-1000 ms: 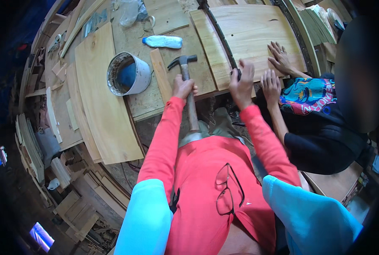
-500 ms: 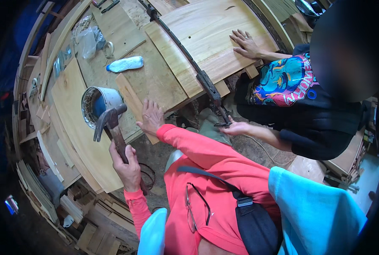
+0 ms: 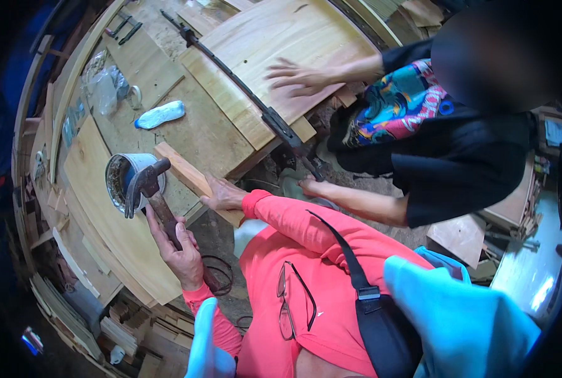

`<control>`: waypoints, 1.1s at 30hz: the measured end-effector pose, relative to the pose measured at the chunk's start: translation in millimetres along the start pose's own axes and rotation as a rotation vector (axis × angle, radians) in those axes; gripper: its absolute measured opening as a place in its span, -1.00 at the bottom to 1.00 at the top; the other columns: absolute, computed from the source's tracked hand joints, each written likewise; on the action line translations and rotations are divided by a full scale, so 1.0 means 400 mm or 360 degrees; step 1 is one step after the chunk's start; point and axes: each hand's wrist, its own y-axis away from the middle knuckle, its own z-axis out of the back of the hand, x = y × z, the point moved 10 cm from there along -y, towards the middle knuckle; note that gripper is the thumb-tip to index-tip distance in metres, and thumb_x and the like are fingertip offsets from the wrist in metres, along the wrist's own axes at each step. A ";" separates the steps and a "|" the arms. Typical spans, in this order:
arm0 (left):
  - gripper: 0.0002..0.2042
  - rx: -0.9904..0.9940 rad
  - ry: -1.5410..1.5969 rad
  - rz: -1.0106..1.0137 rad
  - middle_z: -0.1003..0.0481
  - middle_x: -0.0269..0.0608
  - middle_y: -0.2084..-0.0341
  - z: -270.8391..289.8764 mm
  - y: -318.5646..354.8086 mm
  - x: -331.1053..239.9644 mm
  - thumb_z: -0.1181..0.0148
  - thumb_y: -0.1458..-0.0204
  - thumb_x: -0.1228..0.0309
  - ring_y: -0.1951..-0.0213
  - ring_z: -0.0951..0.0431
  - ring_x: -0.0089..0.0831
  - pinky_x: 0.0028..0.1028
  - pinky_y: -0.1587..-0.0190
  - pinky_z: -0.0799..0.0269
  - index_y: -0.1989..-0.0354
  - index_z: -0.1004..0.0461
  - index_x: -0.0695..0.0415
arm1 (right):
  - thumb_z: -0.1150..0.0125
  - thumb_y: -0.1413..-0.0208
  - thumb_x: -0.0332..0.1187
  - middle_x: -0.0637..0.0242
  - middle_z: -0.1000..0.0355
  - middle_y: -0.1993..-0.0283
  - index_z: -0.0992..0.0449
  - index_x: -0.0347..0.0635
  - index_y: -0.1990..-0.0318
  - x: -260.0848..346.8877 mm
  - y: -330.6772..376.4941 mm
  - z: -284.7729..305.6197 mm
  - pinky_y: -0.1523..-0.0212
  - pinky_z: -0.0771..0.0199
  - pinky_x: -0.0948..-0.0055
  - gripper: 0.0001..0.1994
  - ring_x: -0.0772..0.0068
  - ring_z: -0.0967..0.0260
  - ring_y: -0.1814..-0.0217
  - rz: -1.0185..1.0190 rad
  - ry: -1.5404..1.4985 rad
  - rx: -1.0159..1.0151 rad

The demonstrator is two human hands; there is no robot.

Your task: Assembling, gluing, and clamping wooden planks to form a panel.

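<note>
Clasped in the left hand [image 3: 181, 255], with fingers and thumb closed about the handle: a claw hammer [image 3: 164, 209], head toward the far left, in front of the white bucket [image 3: 145, 160] in this view. Probably head-heavy, stiff and hardly fragile; best taken low on the handle for reach, higher up for control. To the right, under the right hand [image 3: 225, 194], a wooden strip [image 3: 183, 169], slanting from over the bench [image 3: 215, 135] to past its near edge. Cannot tell a firm pinch from a light rest there, with the underside hidden. Likely light, rigid and dry, easy to grip across the narrow width. Farther out, a white bottle [image 3: 160, 115]; to the far right, a large wooden panel [image 3: 306, 44] with a dark bar clamp [image 3: 269, 116] running over its left part, plus a co-worker's hand [image 3: 301, 77] spread above.
</note>
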 end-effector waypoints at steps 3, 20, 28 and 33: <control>-0.38 0.0062 0.0058 -0.0021 -0.47 -0.27 0.21 0.007 -0.008 0.008 0.03 -0.30 0.60 0.55 -0.27 -0.71 -0.67 0.54 -0.24 -0.52 -0.02 -0.03 | -0.25 -0.03 -0.25 -0.43 -0.37 -0.07 -0.14 -0.49 -0.21 0.031 0.061 0.006 -0.18 -0.37 -0.04 -0.33 -0.35 -0.39 -0.15 0.0165 0.0195 0.0006; -0.46 0.0536 -0.0219 -0.0355 -0.46 -0.14 -0.15 0.027 -0.133 0.060 0.04 -0.29 0.63 0.33 -0.44 -0.59 -0.56 0.31 -0.45 -0.46 -0.19 0.08 | -0.40 0.10 -0.45 -0.18 -0.22 -0.03 -0.11 -0.37 -0.36 0.039 0.080 0.109 -0.09 -0.38 -0.02 -0.17 -0.26 -0.23 -0.10 0.0118 0.1073 -0.1053; -0.44 0.0592 -0.0188 -0.0236 -0.53 -0.21 0.16 0.001 -0.146 0.088 0.00 -0.27 0.63 0.48 -0.36 -0.59 -0.52 0.38 -0.40 -0.46 -0.19 0.05 | -0.42 0.12 -0.38 -0.11 -0.22 -0.10 -0.14 -0.32 -0.35 0.033 0.089 0.097 -0.07 -0.43 -0.01 -0.16 -0.19 -0.22 -0.19 0.0235 0.1084 -0.1064; -0.44 0.0584 -0.0220 -0.0231 -0.53 -0.17 0.12 0.003 -0.149 0.128 -0.01 -0.26 0.63 0.42 -0.40 -0.53 -0.48 0.30 -0.43 -0.45 -0.20 0.07 | -0.47 0.10 -0.31 -0.16 -0.20 -0.14 -0.11 -0.29 -0.36 -0.012 0.110 0.089 -0.03 -0.47 -0.07 -0.13 -0.24 -0.29 -0.16 -0.0169 0.0984 -0.0836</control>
